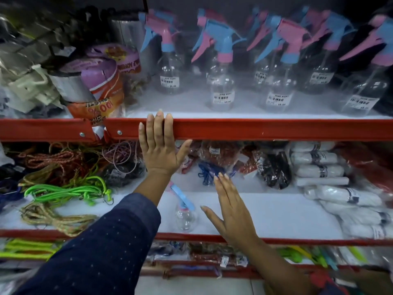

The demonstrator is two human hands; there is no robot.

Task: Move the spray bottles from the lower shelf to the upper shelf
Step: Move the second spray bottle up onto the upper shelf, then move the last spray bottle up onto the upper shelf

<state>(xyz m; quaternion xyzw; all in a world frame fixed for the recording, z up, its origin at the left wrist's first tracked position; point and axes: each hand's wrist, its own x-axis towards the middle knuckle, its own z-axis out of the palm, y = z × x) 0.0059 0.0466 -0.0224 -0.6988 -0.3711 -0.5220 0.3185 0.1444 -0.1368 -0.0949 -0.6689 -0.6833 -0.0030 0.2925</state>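
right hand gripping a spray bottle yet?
No. The right hand is open, fingers spread, beside the spray bottle on the lower shelf, not touching it.

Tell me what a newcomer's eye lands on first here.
A row of clear spray bottles with pink and blue triggers lines the upper shelf. One last bottle stands on the lower shelf between two open hands, the left hand resting on the red shelf edge.

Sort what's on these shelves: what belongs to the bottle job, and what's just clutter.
Job:
- lone spray bottle on lower shelf
- spray bottles already on upper shelf
- left hand, resting on the upper edge
- right hand, open

Clutter:
- green cord
- white rolls
- purple packs
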